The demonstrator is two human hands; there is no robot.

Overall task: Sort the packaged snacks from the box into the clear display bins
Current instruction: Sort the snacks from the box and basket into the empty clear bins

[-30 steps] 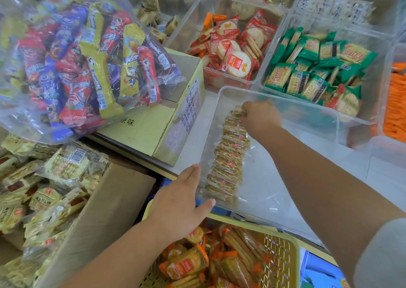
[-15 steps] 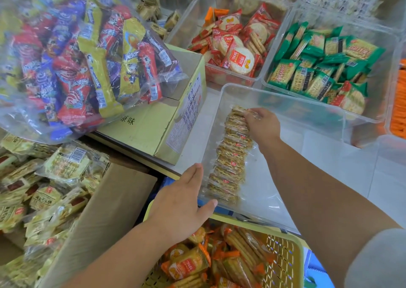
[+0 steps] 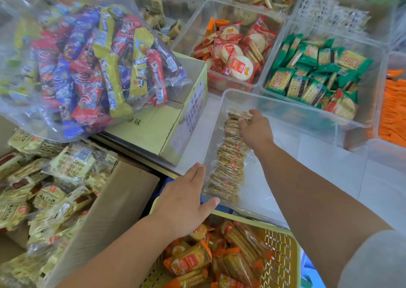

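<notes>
A clear display bin (image 3: 285, 104) stands at centre, and a row of small cracker packets (image 3: 228, 166) stands on edge along its left wall. My right hand (image 3: 257, 130) reaches into the bin, fingers curled onto the packets at the row's far end. My left hand (image 3: 184, 202) lies flat with straight fingers against the bin's near left corner. The open cardboard box (image 3: 109, 210) at lower left is full of pale yellow snack packets (image 3: 44, 188).
A yellow basket (image 3: 283, 250) of orange-wrapped crackers sits just below the bin. A yellow-green carton (image 3: 158, 129) carries a clear bag of colourful snack bars (image 3: 87, 63). Behind the bin are bins of red-wrapped round crackers (image 3: 237, 54) and green-wrapped crackers (image 3: 312, 72).
My right hand has slid a little nearer along the row's far end, its fingers now down on the packets. My left hand has stayed at the bin's corner.
</notes>
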